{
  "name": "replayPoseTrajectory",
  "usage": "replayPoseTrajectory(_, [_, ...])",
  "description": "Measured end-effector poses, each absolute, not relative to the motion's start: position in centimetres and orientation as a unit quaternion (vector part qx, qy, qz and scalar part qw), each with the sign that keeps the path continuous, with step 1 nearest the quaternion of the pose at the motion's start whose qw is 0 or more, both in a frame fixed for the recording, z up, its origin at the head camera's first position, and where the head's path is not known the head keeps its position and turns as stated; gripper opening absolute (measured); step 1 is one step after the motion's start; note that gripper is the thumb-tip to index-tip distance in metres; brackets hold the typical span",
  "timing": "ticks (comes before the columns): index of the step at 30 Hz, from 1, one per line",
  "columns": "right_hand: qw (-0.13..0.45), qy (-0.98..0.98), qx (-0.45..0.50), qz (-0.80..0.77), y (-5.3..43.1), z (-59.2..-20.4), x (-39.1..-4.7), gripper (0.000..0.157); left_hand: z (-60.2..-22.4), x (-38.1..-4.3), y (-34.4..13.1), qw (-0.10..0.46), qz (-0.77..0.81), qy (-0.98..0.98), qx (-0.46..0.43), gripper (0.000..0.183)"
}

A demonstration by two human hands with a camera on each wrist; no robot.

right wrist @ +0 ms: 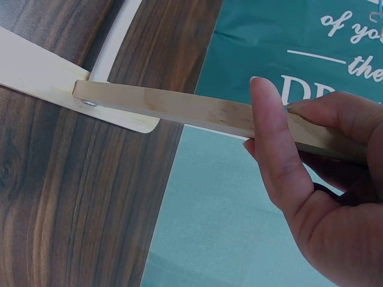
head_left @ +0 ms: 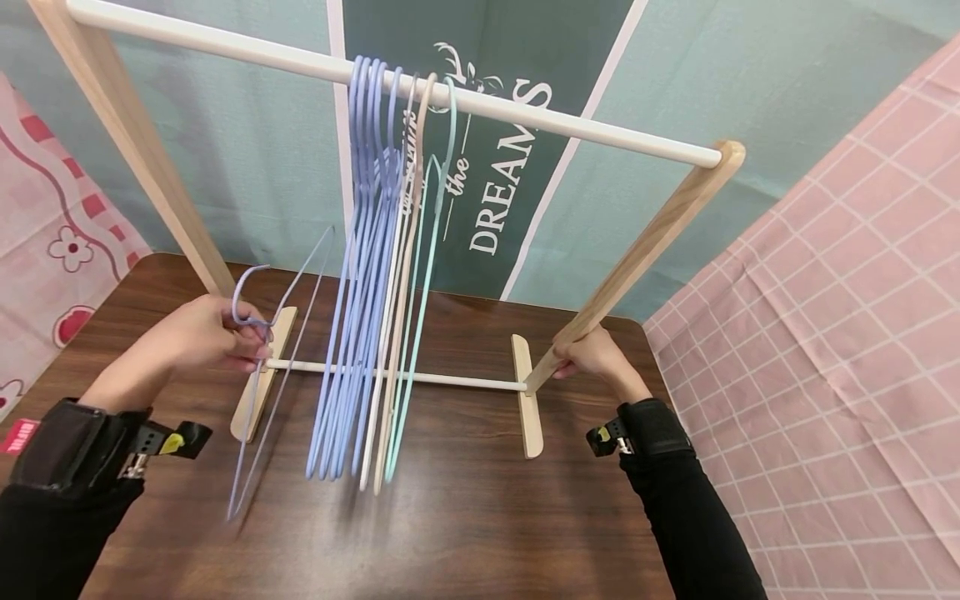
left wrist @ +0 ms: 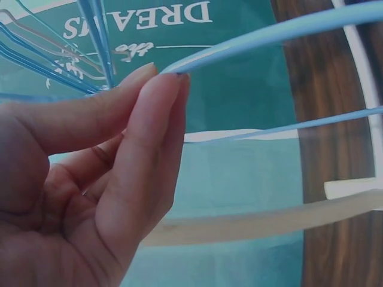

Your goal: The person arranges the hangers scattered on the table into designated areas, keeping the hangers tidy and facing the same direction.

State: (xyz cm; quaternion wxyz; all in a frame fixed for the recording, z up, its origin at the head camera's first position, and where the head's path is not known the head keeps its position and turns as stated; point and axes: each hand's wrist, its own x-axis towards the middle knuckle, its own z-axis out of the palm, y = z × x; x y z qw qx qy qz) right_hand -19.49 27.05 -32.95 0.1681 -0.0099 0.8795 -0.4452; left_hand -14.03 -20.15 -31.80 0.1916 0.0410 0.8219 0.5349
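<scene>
Near the left foot of a clothes rack, my left hand [head_left: 217, 337] pinches a light blue clothes hanger [left wrist: 263, 37] below its hook, thumb against fingers. The hanger's body dangles on the rack's left side, apart from the hung ones. My right hand [head_left: 588, 354] grips the rack's right wooden upright [head_left: 637, 267] low down, just above its foot. On the white top rail [head_left: 555, 119] hang several blue hangers [head_left: 352, 125] bunched together. Beside them on the right are white, beige [head_left: 422, 125] and mint green [head_left: 453, 125] hangers.
The rack stands on a dark wooden table [head_left: 450, 533], with a left upright [head_left: 150, 150] and a thin white lower rail [head_left: 450, 381] between its feet. A green and teal cloth with lettering hangs behind. A pink checked cloth [head_left: 862, 292] rises at right, a patterned pink one at left.
</scene>
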Motion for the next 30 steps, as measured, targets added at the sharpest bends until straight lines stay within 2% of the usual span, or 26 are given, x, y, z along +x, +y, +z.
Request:
replayPoseTrajectory(9, [0.171, 0.880, -0.010, -0.444, 27.2, -32.9, -19.3, 0.026, -29.2, -14.6, -18.7, 0.170, 0.520, 0.836, 0.055, 0.007])
replayPoseTrajectory(15, [0.171, 0.879, -0.011, -0.444, 27.2, -32.8, -19.3, 0.027, -27.5, -15.1, -18.2, 0.165, 0.514, 0.839, 0.066, 0.001])
replayPoseTrajectory(30, [0.168, 0.875, -0.016, -0.454, 27.1, -32.9, -19.3, 0.028, -23.9, -15.8, -16.8, 0.151, 0.509, 0.845, 0.064, 0.012])
